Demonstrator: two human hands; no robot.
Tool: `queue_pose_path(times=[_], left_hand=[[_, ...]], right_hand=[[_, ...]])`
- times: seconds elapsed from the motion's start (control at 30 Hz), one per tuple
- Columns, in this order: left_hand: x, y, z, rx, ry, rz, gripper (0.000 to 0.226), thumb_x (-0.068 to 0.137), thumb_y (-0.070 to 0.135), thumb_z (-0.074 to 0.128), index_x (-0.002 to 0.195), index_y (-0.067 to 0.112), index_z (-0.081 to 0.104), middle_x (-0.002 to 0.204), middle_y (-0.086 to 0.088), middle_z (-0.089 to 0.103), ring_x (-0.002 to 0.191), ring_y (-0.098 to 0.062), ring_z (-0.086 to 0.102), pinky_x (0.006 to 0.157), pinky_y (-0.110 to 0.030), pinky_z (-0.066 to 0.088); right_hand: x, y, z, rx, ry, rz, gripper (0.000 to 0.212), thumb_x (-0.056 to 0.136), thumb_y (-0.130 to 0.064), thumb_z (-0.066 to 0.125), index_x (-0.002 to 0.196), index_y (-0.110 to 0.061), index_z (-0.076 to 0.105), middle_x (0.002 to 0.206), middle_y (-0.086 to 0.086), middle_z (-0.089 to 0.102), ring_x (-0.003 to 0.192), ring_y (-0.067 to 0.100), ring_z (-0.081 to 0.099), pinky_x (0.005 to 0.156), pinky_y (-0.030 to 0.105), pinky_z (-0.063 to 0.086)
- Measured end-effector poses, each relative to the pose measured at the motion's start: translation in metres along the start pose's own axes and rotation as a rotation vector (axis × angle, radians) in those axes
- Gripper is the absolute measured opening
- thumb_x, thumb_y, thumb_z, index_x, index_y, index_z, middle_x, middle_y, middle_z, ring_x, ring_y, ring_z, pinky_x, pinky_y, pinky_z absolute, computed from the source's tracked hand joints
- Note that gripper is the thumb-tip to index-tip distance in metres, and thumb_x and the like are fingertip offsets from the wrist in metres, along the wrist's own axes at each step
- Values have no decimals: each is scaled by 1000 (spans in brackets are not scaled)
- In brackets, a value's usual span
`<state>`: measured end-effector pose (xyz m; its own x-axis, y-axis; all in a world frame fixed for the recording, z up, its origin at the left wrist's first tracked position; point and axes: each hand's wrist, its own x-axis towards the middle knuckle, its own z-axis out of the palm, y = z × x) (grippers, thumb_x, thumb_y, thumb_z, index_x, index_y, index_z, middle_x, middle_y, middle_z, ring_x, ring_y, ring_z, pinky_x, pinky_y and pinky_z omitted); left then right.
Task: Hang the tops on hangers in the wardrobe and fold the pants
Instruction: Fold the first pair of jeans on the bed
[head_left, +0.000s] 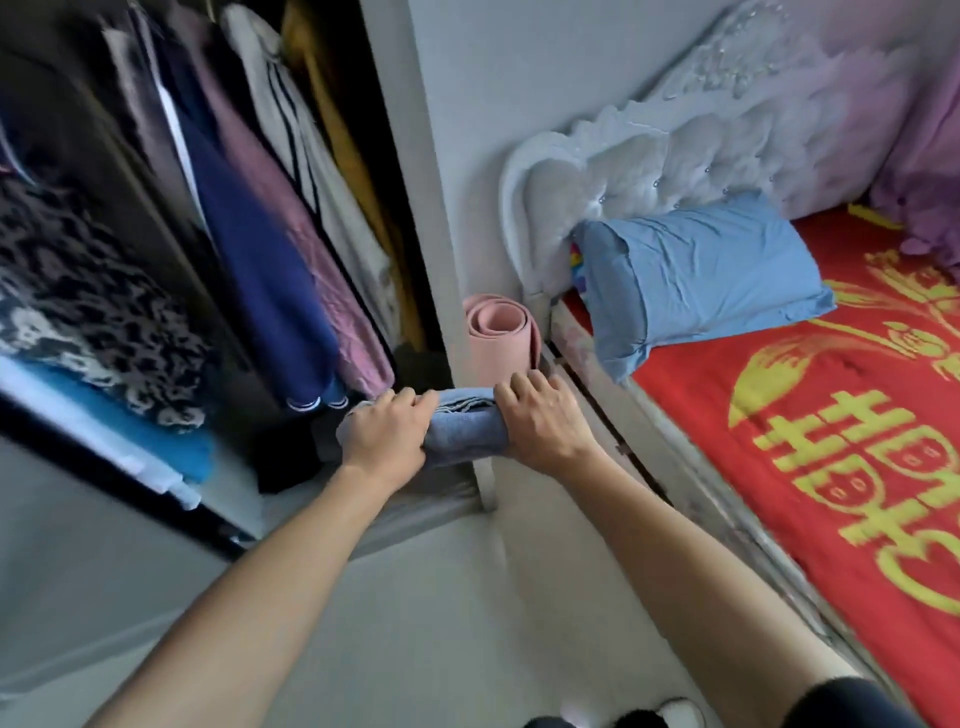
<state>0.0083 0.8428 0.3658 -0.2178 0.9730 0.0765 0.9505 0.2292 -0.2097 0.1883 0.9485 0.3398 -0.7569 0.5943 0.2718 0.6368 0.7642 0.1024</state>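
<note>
A folded blue-grey pair of pants (465, 434) is held low in front of the open wardrobe (395, 156), at its bottom right corner. My left hand (387, 434) grips the bundle's left end and my right hand (545, 423) grips its right end, fingers curled over the top. Several tops hang inside the wardrobe: a navy one (260, 270), a pink one (311, 228), a white striped one (291, 119) and a mustard one (332, 104).
A rolled pink mat (501, 332) stands between the wardrobe's side panel and the bed. The bed has a red and gold cover (831, 441), a blue pillow (701, 275) and a tufted white headboard (649, 161). Leopard-print fabric (78, 291) lies at the left.
</note>
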Motion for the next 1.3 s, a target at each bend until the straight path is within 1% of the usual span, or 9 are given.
queue_pose_path(times=[0.07,0.17,0.37,0.6,0.77,0.97,1.03,1.17,1.3], left_hand=[[-47,-53,10,-13,-53,-50,54,73,22,67,123,27,47,108,4,59,104,-20,56,64,-33,44],[-112,-121,30,-33,-114,-146,49,72,20,66,117,28,47,105,5,58,102,-20,56,60,-31,37],[-171,-222,57,-69,-122,-237,43,71,19,65,111,27,48,101,4,59,101,-21,57,59,-32,37],[-146,-294,110,-89,-176,-265,44,72,16,66,113,25,51,102,1,60,102,-24,58,65,-35,45],[-87,-354,162,-34,-257,-319,46,72,18,69,112,27,47,105,3,59,103,-22,57,60,-32,35],[-43,-406,213,10,-371,-342,53,71,25,74,115,30,46,109,5,59,106,-19,56,63,-32,32],[-39,-421,228,11,-397,-335,58,70,28,75,120,31,46,112,4,59,109,-18,56,65,-32,36],[-20,-448,264,-21,-386,-294,52,73,21,69,120,31,46,113,5,60,111,-19,56,73,-33,45],[4,-461,333,-59,-356,-189,41,75,12,64,108,29,48,106,3,63,105,-22,60,68,-33,44]], right_hand=[[5,-69,-4,35,-4,-38,52,62,-52,83,89,-14,60,82,5,61,72,28,58,61,38,45],[12,-164,-5,26,-25,-116,53,58,-55,84,85,-17,58,79,3,59,71,27,58,61,37,44],[47,-276,-6,31,-76,-173,60,56,-64,81,85,-17,56,80,3,59,72,27,57,61,37,43],[115,-327,44,60,-108,-196,58,57,-63,81,84,-18,55,80,1,58,71,24,55,61,36,42],[195,-353,113,118,-159,-205,59,57,-62,82,86,-18,55,80,2,59,72,25,57,62,35,41],[258,-383,173,183,-239,-186,63,49,-60,86,85,-18,56,81,1,61,74,23,59,64,33,44],[266,-395,187,191,-260,-190,65,48,-63,86,85,-18,57,81,1,61,75,23,60,65,33,45],[289,-412,218,187,-308,-168,60,65,-61,79,98,-18,55,96,5,64,89,26,61,79,37,44],[293,-426,279,207,-357,-30,53,76,-53,71,110,-18,50,110,5,59,102,27,55,83,39,38]])
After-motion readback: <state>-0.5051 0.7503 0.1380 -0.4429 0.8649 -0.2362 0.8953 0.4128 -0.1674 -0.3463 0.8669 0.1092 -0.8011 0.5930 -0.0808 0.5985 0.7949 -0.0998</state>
